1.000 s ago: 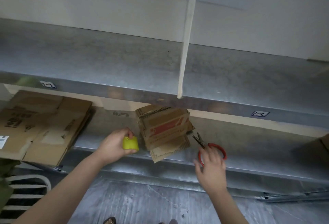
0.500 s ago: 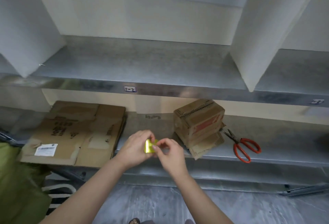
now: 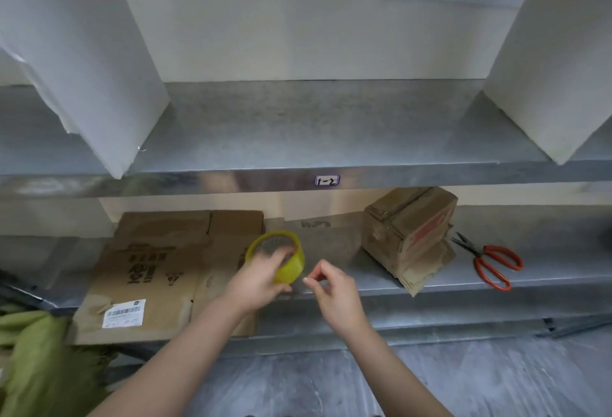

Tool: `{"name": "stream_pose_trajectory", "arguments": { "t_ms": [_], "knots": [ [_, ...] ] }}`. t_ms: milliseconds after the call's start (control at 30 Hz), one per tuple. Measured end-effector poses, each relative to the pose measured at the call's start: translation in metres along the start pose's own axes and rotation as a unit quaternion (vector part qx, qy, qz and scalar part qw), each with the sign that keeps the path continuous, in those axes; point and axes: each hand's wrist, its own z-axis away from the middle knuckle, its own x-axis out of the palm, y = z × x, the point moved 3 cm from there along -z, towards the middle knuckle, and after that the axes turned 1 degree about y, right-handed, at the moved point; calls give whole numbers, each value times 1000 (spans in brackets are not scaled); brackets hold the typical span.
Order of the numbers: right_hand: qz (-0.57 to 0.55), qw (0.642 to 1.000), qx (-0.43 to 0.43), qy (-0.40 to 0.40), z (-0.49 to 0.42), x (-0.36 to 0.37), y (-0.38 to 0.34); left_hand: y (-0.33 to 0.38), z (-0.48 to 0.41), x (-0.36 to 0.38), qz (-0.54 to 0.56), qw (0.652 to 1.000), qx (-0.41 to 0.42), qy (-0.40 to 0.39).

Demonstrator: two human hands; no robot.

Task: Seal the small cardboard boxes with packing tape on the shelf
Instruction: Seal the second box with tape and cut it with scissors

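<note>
Sitting askew on the lower shelf (image 3: 546, 234), the small cardboard box (image 3: 409, 231) rests on a crumpled flattened piece (image 3: 420, 276) that pokes out past the shelf's front lip. What looks like its top seam runs roughly from eight o'clock to two o'clock. No fresh tape can be made out on it, so the sealing seems not yet begun. The yellow tape roll (image 3: 281, 257) is well apart from the box, at about nine o'clock of it, with its open core facing up. The left hand (image 3: 261, 280) grips the roll, fingers curled round its near wall and into the core. The right hand (image 3: 334, 290) is just beside the roll at four o'clock of it, its fingers pinched together at the tips. Whether the clear free end of the tape lies between them I cannot tell. From that pinch the box lies at two o'clock, and the right hand is the nearer, so the coming pull would likely go rightward and away toward the seam. Red-handled scissors (image 3: 490, 262) lie at three o'clock of the box, and flattened cartons (image 3: 159, 267) at nine o'clock of the roll.
</note>
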Motion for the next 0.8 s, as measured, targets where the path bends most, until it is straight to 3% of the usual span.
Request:
{"name": "stream_pose_trajectory", "arguments": {
  "t_ms": [100,233,400,500,633,800],
  "knots": [
    [-7,999,18,36,2,3,2,-10,-19,4,-22,999,-25,5],
    [-86,974,193,80,-6,6,25,-12,-39,22,-74,997,-8,-16],
    [-43,947,315,55,-20,16,64,-22,-55,50,-82,994,0,-72],
    [14,946,323,34,-23,21,80,-25,-59,60,-85,994,27,-63],
    [159,949,271,-8,-29,22,89,-32,-55,67,-101,992,60,-47],
    [243,943,224,28,-26,30,90,-31,-50,65,-141,987,71,-11]
  ]
}}
